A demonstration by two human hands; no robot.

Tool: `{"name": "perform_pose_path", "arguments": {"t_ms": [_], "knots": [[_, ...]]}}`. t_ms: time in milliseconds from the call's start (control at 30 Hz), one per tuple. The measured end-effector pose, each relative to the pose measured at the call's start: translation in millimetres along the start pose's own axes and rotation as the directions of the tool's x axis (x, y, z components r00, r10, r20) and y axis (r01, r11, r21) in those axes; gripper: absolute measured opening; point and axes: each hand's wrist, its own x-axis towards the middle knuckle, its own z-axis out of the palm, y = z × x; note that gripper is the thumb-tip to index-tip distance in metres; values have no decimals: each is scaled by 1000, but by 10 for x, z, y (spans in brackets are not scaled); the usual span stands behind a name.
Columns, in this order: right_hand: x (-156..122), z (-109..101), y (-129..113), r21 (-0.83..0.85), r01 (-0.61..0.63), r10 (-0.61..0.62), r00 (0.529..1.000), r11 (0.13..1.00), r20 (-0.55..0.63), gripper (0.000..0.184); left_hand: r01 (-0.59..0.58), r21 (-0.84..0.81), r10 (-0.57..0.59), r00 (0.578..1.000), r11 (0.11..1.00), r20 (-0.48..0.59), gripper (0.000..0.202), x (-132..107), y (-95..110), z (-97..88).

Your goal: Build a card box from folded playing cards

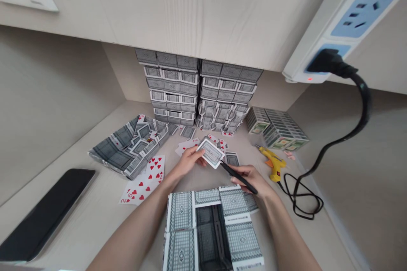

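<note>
From afar, I pinch the card [211,153] with the left hand [190,159], beyond the box [181,211]; the right hand [254,178] grasps a black tool [233,172], its tip at the card's corner. Probably I prepare the card; next needs a steady pinch.

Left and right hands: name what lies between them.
A playing card in the left hand and a slim black tool in the right hand, as the head view shows.

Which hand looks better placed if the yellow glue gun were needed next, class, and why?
Probably the right hand: the yellow glue gun lies close beside it, though the black tool it holds would need setting down. The left hand, holding a card, is farther away.
</note>
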Motion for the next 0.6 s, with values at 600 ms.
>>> {"name": "perform_pose_path", "arguments": {"t_ms": [600], "knots": [[0, -2, 17, 11, 103, -103, 994, 995, 37, 59, 0, 0, 0, 999, 1000, 53, 34, 0, -27, -7]]}}
